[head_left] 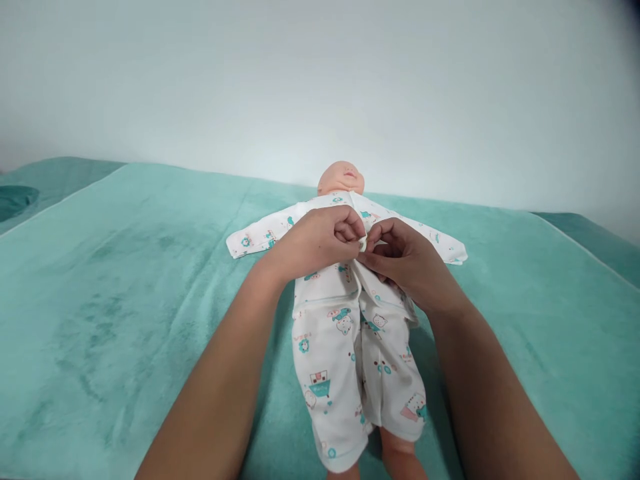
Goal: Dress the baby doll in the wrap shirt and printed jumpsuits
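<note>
A baby doll (336, 179) lies on its back, head away from me, in a white printed shirt (325, 280) and matching pants (327, 373). Both sleeves stretch out to the sides. Over the chest, my left hand (327, 240) pinches the edge of the shirt's front opening. Close against it, my right hand (400, 257) is closed on the opposite side of the same opening. A small pale bit of the placket shows between the fingertips; whether it is a button or a snap I cannot tell. Below my hands the front hangs apart.
A teal plush cover (150, 300) spreads under the doll on both sides. Darker teal fabric (590, 247) shows at the far right, and more at the far left. Behind rises a plain pale wall (320, 80). The doll's bare legs (400, 460) reach the bottom edge of the view.
</note>
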`<state>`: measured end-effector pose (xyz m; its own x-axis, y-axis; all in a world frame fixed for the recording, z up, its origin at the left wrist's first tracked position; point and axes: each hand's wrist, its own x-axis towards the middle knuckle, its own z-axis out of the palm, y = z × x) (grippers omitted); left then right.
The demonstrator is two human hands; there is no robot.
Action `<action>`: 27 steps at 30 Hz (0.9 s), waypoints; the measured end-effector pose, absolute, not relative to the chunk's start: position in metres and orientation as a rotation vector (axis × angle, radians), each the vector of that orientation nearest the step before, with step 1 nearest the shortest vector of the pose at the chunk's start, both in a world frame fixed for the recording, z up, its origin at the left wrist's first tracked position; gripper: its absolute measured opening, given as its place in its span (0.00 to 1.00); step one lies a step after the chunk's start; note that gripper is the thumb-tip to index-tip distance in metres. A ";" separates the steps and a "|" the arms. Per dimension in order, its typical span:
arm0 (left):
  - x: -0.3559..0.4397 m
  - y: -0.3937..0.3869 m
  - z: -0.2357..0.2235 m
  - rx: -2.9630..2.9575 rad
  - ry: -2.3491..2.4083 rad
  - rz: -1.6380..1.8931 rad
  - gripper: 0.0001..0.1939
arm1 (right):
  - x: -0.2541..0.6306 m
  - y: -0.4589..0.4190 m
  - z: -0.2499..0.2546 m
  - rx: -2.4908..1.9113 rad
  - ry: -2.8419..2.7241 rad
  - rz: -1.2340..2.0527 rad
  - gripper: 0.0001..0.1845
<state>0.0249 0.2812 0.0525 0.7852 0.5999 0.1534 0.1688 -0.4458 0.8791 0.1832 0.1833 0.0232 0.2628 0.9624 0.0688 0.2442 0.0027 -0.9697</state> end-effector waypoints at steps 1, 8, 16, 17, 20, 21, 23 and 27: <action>0.025 0.281 0.052 2.008 0.572 0.568 0.08 | 0.183 0.183 0.024 -1.469 -1.187 0.853 0.15; 0.027 0.284 0.047 1.912 0.541 0.616 0.08 | 0.184 0.182 0.023 -1.410 -1.190 0.875 0.15; 0.030 0.287 0.042 1.807 0.486 0.643 0.06 | 0.185 0.183 0.020 -1.368 -1.153 0.865 0.08; 0.030 0.288 0.042 1.801 0.487 0.642 0.06 | 0.185 0.183 0.020 -1.363 -1.146 0.870 0.07; 0.029 0.287 0.043 1.801 0.498 0.610 0.07 | 0.186 0.183 0.020 -1.337 -1.130 0.900 0.06; 0.028 0.287 0.044 1.802 0.501 0.598 0.07 | 0.186 0.183 0.020 -1.329 -1.124 0.906 0.06; 0.027 0.286 0.046 1.811 0.513 0.584 0.06 | 0.185 0.182 0.020 -1.318 -1.116 0.908 0.05; 0.027 0.281 0.049 1.875 0.566 0.585 0.05 | 0.186 0.182 0.020 -1.307 -1.105 0.886 0.05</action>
